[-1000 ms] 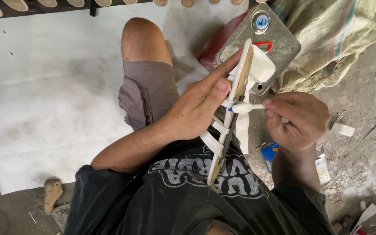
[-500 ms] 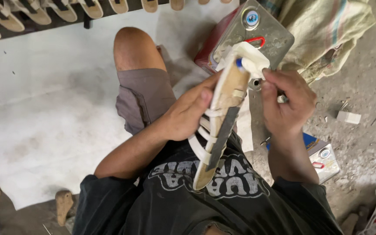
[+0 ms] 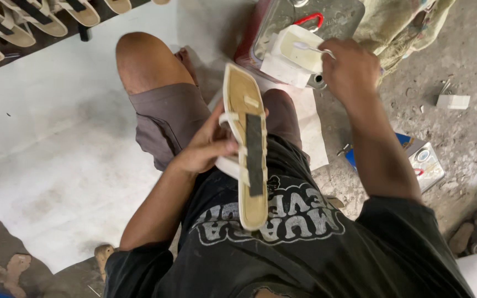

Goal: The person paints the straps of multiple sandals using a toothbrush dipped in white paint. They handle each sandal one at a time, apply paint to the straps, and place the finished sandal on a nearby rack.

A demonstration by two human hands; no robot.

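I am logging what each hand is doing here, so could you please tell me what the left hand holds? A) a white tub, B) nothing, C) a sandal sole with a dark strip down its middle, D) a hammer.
C: the left hand grips the sandal sole by its straps.

The sandal (image 3: 245, 143) hides the left hand's fingers (image 3: 224, 118); the metal can (image 3: 305, 22) is cropped above.

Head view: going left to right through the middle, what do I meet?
Row of sandal soles → white sheet → bare knee → left hand → sandal sole with dark strip → right hand holding a brush → small white block.
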